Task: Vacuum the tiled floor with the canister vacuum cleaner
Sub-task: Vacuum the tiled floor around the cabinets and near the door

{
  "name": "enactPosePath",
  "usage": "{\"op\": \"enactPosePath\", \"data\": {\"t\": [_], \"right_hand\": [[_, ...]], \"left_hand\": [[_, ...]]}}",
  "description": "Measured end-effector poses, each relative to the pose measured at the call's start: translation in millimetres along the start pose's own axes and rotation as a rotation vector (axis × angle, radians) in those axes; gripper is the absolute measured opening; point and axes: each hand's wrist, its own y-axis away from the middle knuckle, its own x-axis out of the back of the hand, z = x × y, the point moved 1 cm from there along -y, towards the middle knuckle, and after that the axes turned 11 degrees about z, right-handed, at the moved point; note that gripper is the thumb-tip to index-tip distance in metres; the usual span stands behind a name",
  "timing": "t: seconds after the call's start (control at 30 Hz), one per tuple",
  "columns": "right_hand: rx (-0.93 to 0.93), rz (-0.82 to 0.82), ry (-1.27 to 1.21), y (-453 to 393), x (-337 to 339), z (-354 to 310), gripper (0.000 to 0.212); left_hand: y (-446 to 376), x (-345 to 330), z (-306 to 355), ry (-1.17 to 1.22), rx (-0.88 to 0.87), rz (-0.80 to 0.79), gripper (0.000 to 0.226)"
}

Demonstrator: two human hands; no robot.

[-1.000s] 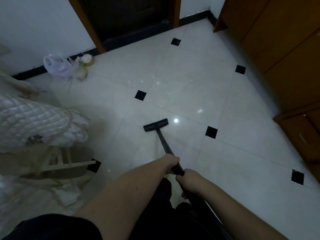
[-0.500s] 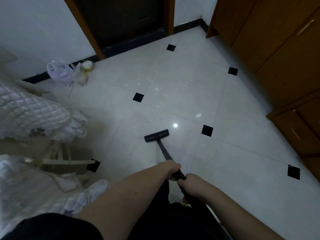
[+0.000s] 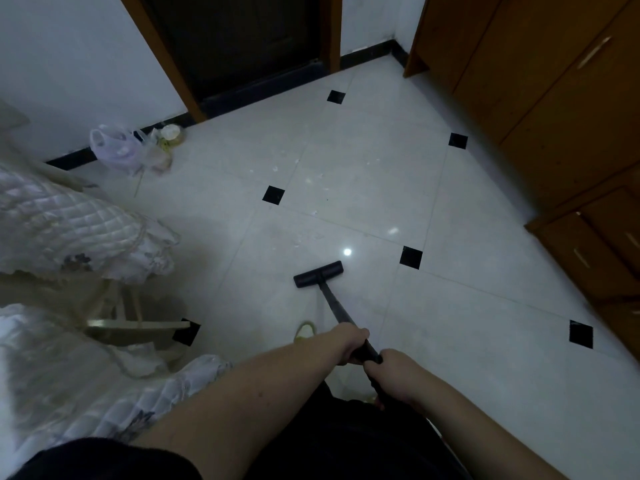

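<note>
The black floor nozzle (image 3: 318,274) lies flat on the pale tiled floor (image 3: 467,341), just below a bright light reflection. Its black wand (image 3: 335,309) runs back toward me. My left hand (image 3: 349,344) grips the wand higher up, and my right hand (image 3: 393,374) grips it directly behind, the two almost touching. White crumbs (image 3: 313,213) are scattered on the tiles ahead of the nozzle. The canister is out of view.
A quilted bedspread (image 3: 65,223) over a pale bed frame fills the left side. Plastic bags (image 3: 117,148) and a small jar (image 3: 171,135) sit by the wall. A dark doorway (image 3: 239,43) is ahead, wooden cabinets (image 3: 561,116) on the right. A shoe tip (image 3: 304,332) shows near the wand.
The nozzle has been drawn back toward me over the tiles, and my view has tilted up so more of the door and cabinets shows. Both hands keep the same hold.
</note>
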Motion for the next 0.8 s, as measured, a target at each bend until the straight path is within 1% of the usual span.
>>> {"op": "enactPosePath", "data": {"t": [0.13, 0.27, 0.4, 0.43, 0.5, 0.57, 0.63, 0.8], "right_hand": [[-0.015, 0.020, 0.032, -15.1, -10.1, -29.7, 0.019], [-0.026, 0.017, -0.045, -27.3, -18.3, -66.6, 0.017], [-0.031, 0.034, -0.099, -39.3, -15.0, -95.4, 0.017], [-0.032, 0.035, -0.110, -42.9, -13.9, -100.9, 0.017], [-0.038, 0.040, -0.125, -49.7, -12.1, -108.7, 0.017], [-0.042, 0.044, -0.129, -57.7, -9.6, -116.2, 0.017], [-0.050, 0.041, -0.128, -64.5, -7.6, -122.6, 0.018], [-0.070, 0.059, -0.142, -72.4, -6.0, -127.3, 0.018]], "left_hand": [[-18.3, 26.7, 13.9, -0.073, 0.002, -0.015, 0.022], [-42.0, 56.7, 30.3, -0.079, -0.014, 0.021, 0.026], [-61.0, 78.5, 53.1, -0.047, -0.041, 0.034, 0.041], [-62.4, 83.9, 59.8, -0.042, -0.041, 0.030, 0.040], [-62.7, 92.6, 71.5, -0.051, -0.043, 0.042, 0.034], [-69.4, 97.3, 81.3, -0.090, -0.076, 0.054, 0.040], [-79.7, 97.2, 87.0, -0.121, -0.066, 0.040, 0.046], [-79.3, 100.4, 96.4, -0.076, -0.026, 0.027, 0.038]]}}
